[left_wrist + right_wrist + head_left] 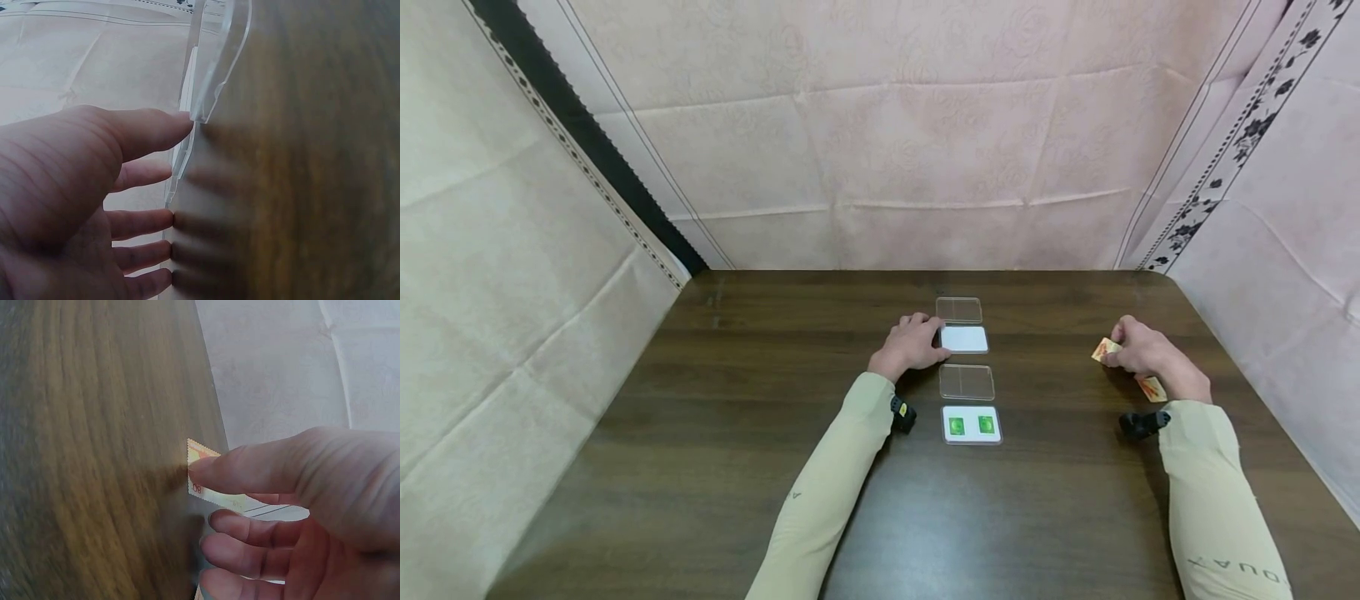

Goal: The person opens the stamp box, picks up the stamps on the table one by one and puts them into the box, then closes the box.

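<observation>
My right hand (1150, 357) pinches an orange-yellow postage stamp (1103, 348) over the right side of the table. In the right wrist view the thumb lies across the stamp (215, 495), which has toothed edges and a printed 80. A second stamp (1152, 389) lies under that hand, partly hidden. My left hand (913, 342) rests at the left side of a flat clear case with a white insert (965, 339), thumb and fingertips at its edge. Its fingers are extended in the left wrist view, the thumb tip touching the clear plastic rim (201, 112).
Behind the white insert lies its clear lid (958, 310). Nearer me are another clear lid (967, 382) and a case bottom (972, 437) bearing two green stamps (986, 425). All stand on a dark wooden table (715, 450), with pale cloth (880, 150) hanging around it.
</observation>
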Demonstrator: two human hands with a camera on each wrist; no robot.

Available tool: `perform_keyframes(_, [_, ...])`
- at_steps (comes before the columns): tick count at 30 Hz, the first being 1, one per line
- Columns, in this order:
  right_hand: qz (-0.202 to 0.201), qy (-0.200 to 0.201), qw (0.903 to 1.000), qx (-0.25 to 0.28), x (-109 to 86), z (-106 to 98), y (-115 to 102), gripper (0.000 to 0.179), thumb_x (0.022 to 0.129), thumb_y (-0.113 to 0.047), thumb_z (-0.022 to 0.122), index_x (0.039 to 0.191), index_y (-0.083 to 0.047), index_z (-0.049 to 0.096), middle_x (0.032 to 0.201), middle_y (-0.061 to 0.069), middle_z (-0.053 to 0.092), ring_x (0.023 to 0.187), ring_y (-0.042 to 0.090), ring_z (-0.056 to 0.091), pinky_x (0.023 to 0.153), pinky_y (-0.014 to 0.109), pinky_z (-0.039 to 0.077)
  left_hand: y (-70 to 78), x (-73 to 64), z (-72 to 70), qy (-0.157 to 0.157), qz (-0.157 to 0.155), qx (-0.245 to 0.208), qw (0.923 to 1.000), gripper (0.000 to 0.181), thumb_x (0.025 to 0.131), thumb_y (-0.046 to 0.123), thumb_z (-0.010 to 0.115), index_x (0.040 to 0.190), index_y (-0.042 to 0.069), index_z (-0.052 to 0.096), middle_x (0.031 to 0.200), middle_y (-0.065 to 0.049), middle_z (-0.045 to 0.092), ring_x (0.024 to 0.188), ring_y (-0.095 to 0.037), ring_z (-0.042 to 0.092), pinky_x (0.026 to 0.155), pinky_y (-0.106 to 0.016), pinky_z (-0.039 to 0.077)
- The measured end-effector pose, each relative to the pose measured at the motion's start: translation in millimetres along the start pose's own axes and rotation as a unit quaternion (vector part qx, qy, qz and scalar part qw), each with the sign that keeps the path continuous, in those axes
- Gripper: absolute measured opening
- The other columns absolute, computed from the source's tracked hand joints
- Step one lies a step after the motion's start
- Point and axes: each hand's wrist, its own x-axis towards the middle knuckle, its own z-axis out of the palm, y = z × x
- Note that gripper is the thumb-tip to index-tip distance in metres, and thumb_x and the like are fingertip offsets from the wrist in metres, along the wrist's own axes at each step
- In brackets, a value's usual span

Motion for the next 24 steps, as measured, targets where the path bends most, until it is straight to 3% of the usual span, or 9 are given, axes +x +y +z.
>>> perform_keyframes(14, [-0.020, 0.026, 0.9994, -0.013, -1.0, 2, -8, 0.018, 0.092, -0.010, 0.059, 0.101, 0.001, 0.047, 0.080, 0.013, 0.058, 0.065, 0.021, 0.056, 0.055, 0.031, 0.048, 0.2, 1.0, 1.1, 0.000, -0.002, -0.002, 1.0000, 0.058, 0.096, 0.043, 0.059, 0.148, 0.021, 0.042, 0.155, -0.009, 0.036, 0.141, -0.030, 0.033, 0.116, -0.047, 0.030])
perform_keyframes(24, [-0.067, 0.074, 0.9934, -0.057, -0.3, 3, -20, 0.014, 0.091, -0.012, 0.060, 0.098, -0.002, 0.053, 0.090, 0.016, 0.058, 0.078, 0.030, 0.055, 0.062, 0.034, 0.040, -0.3, 2.0, 0.1, 0.007, 0.002, 0.010, 0.9999, 0.056, 0.095, 0.043, 0.061, 0.144, 0.020, 0.046, 0.151, -0.010, 0.039, 0.136, -0.031, 0.037, 0.113, -0.048, 0.033])
